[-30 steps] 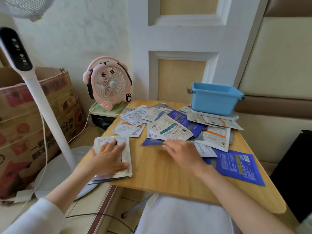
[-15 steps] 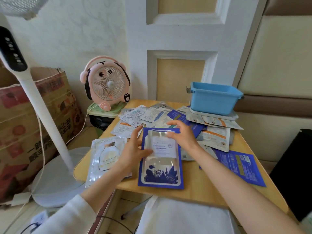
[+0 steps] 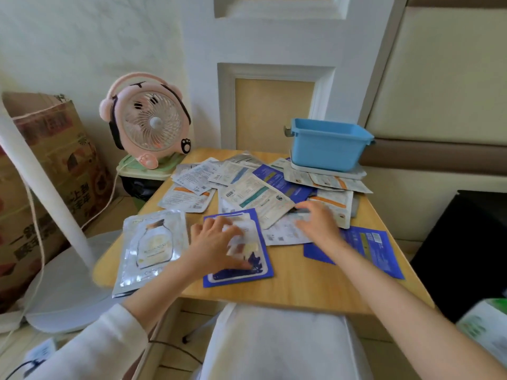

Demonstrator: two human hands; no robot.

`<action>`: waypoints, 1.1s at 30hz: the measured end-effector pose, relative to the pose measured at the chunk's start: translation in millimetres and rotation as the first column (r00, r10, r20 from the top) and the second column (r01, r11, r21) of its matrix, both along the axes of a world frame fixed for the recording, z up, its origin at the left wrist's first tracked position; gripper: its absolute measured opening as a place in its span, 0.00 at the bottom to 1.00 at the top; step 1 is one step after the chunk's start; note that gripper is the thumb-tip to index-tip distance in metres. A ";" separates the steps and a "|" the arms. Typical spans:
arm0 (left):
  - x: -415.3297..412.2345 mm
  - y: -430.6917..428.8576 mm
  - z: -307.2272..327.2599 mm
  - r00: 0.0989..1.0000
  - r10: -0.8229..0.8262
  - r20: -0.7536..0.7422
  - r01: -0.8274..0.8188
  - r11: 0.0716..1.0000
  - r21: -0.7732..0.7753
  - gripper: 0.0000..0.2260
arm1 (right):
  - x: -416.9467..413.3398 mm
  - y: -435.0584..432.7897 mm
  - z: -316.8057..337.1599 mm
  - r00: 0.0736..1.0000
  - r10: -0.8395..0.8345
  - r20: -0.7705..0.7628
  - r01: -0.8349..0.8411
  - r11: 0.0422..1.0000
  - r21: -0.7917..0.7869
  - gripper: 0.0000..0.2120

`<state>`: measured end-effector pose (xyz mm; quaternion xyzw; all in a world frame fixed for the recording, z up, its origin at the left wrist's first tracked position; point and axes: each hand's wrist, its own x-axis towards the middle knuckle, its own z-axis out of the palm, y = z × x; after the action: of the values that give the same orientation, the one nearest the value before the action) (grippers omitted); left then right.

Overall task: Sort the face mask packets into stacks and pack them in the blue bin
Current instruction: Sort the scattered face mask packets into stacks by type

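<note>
Left hand [image 3: 216, 244]: spread flat, we are steadying the blue packet [image 3: 238, 274].
Right hand [image 3: 319, 223]: spread, we are searching the pile [image 3: 258, 196] beside the blue bin [image 3: 329, 145].

Pink desk fan [image 3: 149, 124] with little ears and a paw print sits on a green-lidded container [image 3: 142, 168], just left of the wooden table [image 3: 301, 283]'s far corner. A white cord [image 3: 102, 212] runs down beside it. A big printed cardboard box [image 3: 49, 171] stands further left against the wall. In front of that, a white pole [image 3: 46, 187] rises from a round white base [image 3: 63, 294] on the floor. Something black and boxy [image 3: 461, 242] sits right of the table, hard to tell what.
</note>
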<state>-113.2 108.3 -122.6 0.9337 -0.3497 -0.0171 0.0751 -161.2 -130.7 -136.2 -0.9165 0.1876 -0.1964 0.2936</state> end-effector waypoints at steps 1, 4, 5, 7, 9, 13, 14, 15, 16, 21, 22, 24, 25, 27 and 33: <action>-0.5 0.3 -0.4 0.999 -0.008 -0.032 0.010 0.998 0.059 0.32 | -9.2 -22.2 1.3 0.992 -0.123 -0.038 0.122 0.992 -0.040 0.19; -0.9 -0.3 0.9 0.999 -0.016 -0.041 0.021 0.993 0.114 0.33 | -40.3 -87.0 9.8 0.915 -0.294 -0.277 0.274 0.956 -0.110 0.26; -1.2 -1.5 1.7 1.000 -0.021 -0.023 0.024 0.991 0.130 0.33 | -49.7 -100.7 12.8 0.881 -0.281 -0.380 0.261 0.960 -0.104 0.31; -1.3 -4.7 3.6 1.000 -0.027 -0.003 0.027 0.986 0.164 0.33 | -61.3 -116.4 16.4 0.825 -0.236 -0.513 0.189 0.972 -0.142 0.38; -1.0 -7.2 4.2 1.000 -0.024 -0.011 0.026 0.982 0.186 0.34 | -64.9 -120.1 20.5 0.796 -0.193 -0.574 0.132 0.980 -0.147 0.39; 1.1 -7.9 3.3 1.000 -0.020 -0.021 0.024 0.982 0.189 0.34 | -64.5 -112.6 31.2 0.719 -0.048 -0.694 0.045 0.999 -0.023 0.19; 1.7 -7.7 3.2 1.000 -0.017 -0.023 0.021 0.982 0.188 0.34 | -64.9 -110.1 34.4 0.710 -0.024 -0.704 0.022 1.000 -0.013 0.13; 1.6 -7.5 3.3 1.000 -0.017 -0.024 0.022 0.981 0.192 0.34 | -66.5 -108.2 38.3 0.708 -0.017 -0.706 0.001 1.000 -0.023 0.13; 0.9 -7.5 4.2 1.000 -0.019 -0.025 0.024 0.979 0.201 0.34 | -69.1 -106.9 44.8 0.708 -0.031 -0.706 -0.035 0.996 -0.079 0.15; 2.2 -12.9 6.4 0.995 0.042 -0.089 -0.035 0.997 0.074 0.23 | -87.8 -95.2 111.2 0.851 -0.210 -0.481 -0.140 0.793 -0.593 0.11; 1.5 -16.0 7.5 0.990 0.045 -0.135 -0.053 0.997 -0.051 0.20 | -91.1 -95.0 122.0 0.906 -0.167 -0.390 -0.126 0.771 -0.624 0.11; -2.8 -23.8 11.9 0.981 0.006 -0.194 -0.073 0.937 -0.341 0.17 | -96.0 -96.6 134.8 0.989 0.059 -0.134 -0.110 0.903 -0.416 0.11; -6.1 -27.6 15.8 0.968 -0.027 -0.250 -0.095 0.882 -0.462 0.17 | -98.4 -93.4 138.1 0.978 0.202 0.044 -0.192 0.968 -0.163 0.15; -16.9 -37.4 26.5 0.830 -0.213 -0.515 -0.196 0.753 -0.628 0.26 | -99.0 -81.1 138.3 0.836 0.365 0.410 -0.491 0.831 0.262 0.13; -33.0 -58.3 46.3 0.381 -0.550 -0.743 -0.506 0.549 -0.666 0.18 | -43.3 -25.1 80.7 0.813 0.367 0.453 -0.549 0.742 0.385 0.13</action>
<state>-146.1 50.0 -76.3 0.5858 -0.2199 -0.3662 0.6887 -204.5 -155.8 -55.5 -0.7763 -0.0582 -0.2201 0.5878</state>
